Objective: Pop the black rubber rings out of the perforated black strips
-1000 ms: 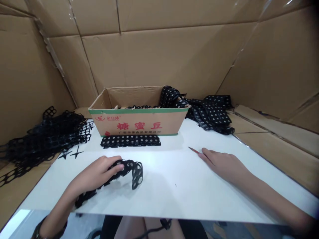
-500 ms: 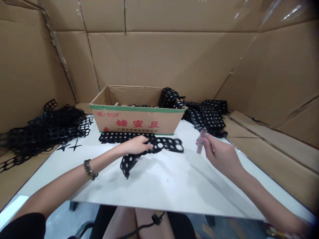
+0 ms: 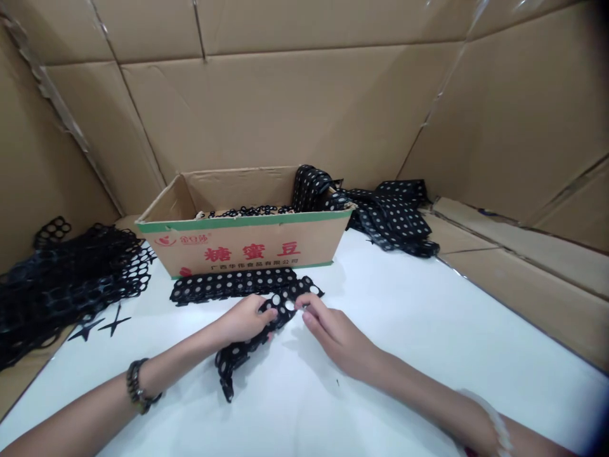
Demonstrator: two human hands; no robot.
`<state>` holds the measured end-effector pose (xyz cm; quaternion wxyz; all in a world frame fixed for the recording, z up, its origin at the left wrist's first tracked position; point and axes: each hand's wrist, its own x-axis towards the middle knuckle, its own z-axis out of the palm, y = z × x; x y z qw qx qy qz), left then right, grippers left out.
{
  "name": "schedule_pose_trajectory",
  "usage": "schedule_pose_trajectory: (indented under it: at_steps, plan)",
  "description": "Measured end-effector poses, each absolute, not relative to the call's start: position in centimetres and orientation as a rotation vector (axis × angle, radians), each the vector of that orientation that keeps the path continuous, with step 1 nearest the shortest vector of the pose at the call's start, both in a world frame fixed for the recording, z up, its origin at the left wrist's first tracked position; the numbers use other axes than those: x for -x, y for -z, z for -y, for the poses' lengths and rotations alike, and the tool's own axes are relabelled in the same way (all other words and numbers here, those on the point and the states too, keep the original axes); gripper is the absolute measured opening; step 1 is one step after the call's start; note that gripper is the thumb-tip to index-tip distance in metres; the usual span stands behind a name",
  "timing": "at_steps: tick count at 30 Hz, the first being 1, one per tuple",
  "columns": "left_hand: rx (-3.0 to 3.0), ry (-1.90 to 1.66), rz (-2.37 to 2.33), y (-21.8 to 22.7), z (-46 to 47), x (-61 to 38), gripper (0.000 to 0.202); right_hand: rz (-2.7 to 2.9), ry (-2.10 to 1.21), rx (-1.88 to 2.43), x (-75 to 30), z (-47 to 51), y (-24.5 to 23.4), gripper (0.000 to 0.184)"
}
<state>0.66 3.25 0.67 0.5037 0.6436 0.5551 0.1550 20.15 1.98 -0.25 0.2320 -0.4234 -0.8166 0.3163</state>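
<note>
A black perforated strip (image 3: 233,357) with rows of round holes hangs in a curve between my hands, its lower end trailing on the white table (image 3: 428,362). My left hand (image 3: 245,319) grips it with the fingers curled over the holes. My right hand (image 3: 330,331) pinches its far end between thumb and fingertips. A second black perforated strip (image 3: 233,284) lies flat just behind them, against the front of a cardboard box (image 3: 247,249). No pink stick shows in my right hand.
The open box holds black pieces, with a strip draped over its right rim. Heaps of black perforated sheet (image 3: 71,273) lie at the left, and more (image 3: 392,219) lie at the back right. Small black star-shaped scraps (image 3: 98,328) sit near the left table edge. Cardboard walls (image 3: 285,108) surround the table.
My hands have come together over the strip, and my right hand now pinches it. The pink stick seen in my right hand earlier is out of sight. The view has shifted slightly left.
</note>
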Motion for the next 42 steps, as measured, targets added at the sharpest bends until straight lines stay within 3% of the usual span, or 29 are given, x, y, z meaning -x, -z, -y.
schedule_pose_trajectory:
  at_steps: [3, 8, 27, 33, 42]
  plan:
    - [-1.572, -0.450, -1.371, -0.2, -3.2, -0.7, 0.027, 2.534, -0.513, 1.437, -20.0, -1.3, 0.2, 0.016]
    - [-1.679, -0.502, -1.405, -0.3, -2.6, -0.9, 0.028, 2.829, -0.078, 1.762, -19.0, -1.0, 0.1, 0.032]
    - [-1.998, -0.354, -1.396, -0.6, -1.4, -0.8, 0.026, 2.764, 0.296, 1.733, -14.6, 1.2, 0.5, 0.031]
    - [-1.665, -0.555, -1.145, -0.5, -1.9, 0.0, 0.032, 2.655, 0.179, 1.818, -15.1, -0.2, 0.1, 0.029]
    - [-1.430, -0.603, -1.127, -0.3, -2.1, 0.1, 0.031, 2.583, 0.062, 1.842, -16.1, -1.5, -0.2, 0.032]
